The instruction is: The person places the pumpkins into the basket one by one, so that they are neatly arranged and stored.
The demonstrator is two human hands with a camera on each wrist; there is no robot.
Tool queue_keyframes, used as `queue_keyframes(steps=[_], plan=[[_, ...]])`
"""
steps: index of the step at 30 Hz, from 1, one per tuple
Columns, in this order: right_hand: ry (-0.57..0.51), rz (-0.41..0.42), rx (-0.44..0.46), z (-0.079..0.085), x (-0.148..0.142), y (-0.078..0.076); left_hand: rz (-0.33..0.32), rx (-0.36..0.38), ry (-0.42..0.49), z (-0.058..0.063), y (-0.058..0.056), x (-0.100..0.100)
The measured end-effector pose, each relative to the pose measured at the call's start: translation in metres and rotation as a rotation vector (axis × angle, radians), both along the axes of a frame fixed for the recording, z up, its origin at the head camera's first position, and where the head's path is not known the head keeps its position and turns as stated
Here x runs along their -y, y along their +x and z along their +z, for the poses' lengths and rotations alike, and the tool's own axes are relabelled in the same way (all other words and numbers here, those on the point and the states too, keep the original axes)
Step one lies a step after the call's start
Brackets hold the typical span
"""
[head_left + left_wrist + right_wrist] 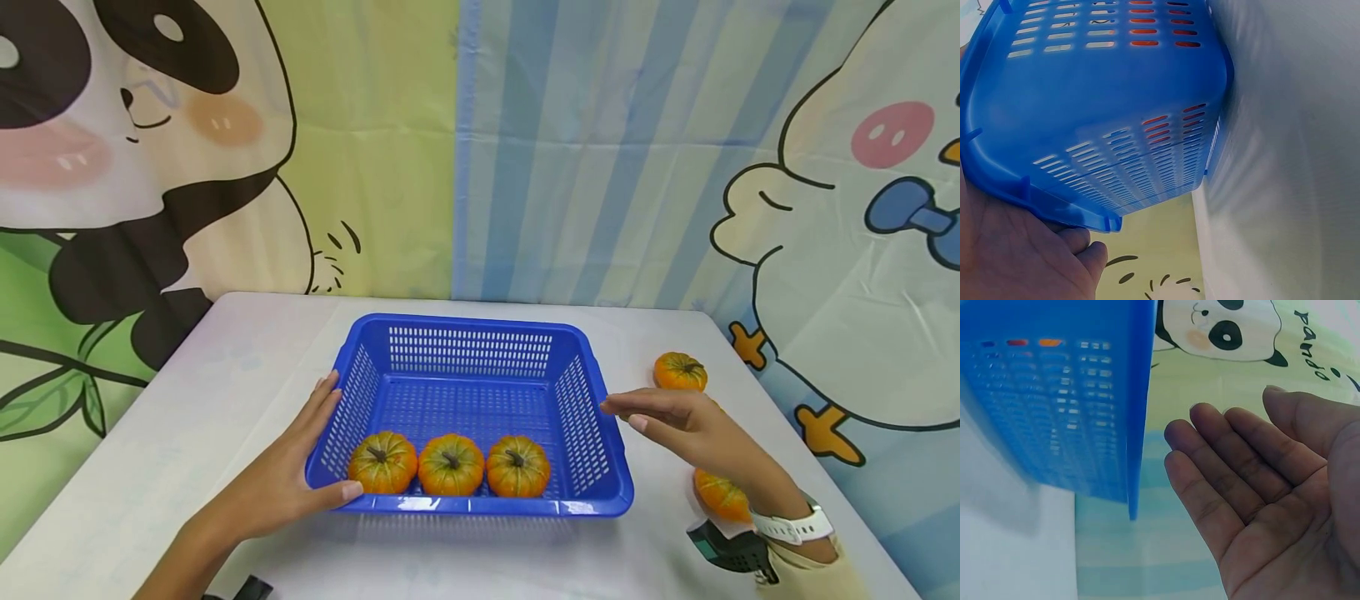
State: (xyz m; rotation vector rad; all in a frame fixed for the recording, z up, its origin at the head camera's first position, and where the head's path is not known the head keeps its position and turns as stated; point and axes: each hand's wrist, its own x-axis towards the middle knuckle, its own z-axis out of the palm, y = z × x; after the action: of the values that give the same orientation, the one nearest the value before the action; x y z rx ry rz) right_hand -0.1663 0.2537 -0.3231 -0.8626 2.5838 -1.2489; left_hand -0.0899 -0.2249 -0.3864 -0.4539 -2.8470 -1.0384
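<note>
A blue plastic basket [465, 400] with slotted walls stands on the table. Three small orange-and-green pumpkins [451, 464] sit in a row along its near side. At the basket's near left corner my left hand [281, 479] holds the rim, thumb over the top edge and fingers along the outside. The left wrist view shows the palm and bent fingertips [1092, 255] beside the rim. My right hand [686, 425] hovers by the basket's right wall. In the right wrist view a gap separates its loosely extended fingers [1207, 481] from the rim.
Another pumpkin [680, 371] lies on the white table [232, 367] beyond my right hand. One more pumpkin [722, 495] is partly hidden by my right wrist. A printed curtain [570, 150] hangs behind the table.
</note>
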Motion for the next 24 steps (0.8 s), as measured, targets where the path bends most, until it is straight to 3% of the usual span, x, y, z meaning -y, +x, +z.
queue_keyframes(steps=[10,15,19,24], plan=[[0.011,-0.038,-0.111,-0.008,-0.020,0.011,0.009,-0.002,-0.005,0.001,0.003,0.000],[-0.003,-0.100,-0.129,-0.020,-0.030,0.018,0.013,0.003,-0.009,0.003,0.003,-0.001],[0.005,-0.195,-0.130,-0.032,-0.039,0.027,0.009,0.001,-0.010,0.003,0.002,-0.002],[0.013,-0.388,-0.150,-0.038,-0.053,0.038,0.015,0.003,-0.015,0.003,0.001,-0.003]])
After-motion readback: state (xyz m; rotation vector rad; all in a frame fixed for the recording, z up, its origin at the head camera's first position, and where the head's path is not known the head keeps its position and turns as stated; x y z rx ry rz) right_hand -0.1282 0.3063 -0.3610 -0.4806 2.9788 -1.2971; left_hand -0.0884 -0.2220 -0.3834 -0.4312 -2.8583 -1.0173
